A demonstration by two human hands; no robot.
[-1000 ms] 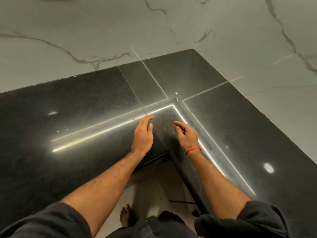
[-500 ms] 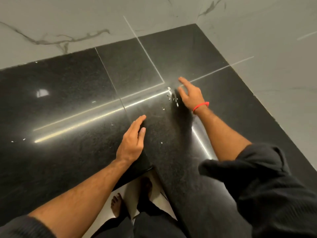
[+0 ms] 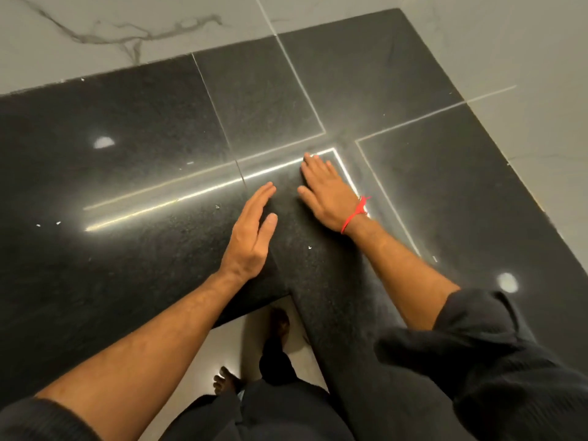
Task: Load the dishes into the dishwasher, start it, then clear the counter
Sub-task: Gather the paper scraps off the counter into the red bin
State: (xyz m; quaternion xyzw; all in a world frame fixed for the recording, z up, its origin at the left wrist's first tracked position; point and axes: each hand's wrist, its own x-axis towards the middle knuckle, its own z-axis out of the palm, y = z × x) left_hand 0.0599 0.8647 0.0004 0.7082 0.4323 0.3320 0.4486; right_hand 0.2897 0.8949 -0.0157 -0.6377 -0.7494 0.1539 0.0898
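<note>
On counter | right hand drew back beside left hand | both grips spread, flat.

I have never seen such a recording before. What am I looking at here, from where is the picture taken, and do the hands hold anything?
There is no machine here: a person wears one camera on the head, which looks down at their own two bare hands. Below lies a glossy black stone counter in an L-shaped corner, against pale marbled wall tiles. Small pale crumbs lie scattered on it. The left hand has straight fingers and stands on its edge. The right hand, with a red thread bracelet at the wrist, lies flat on the stone. Neither holds anything.
</note>
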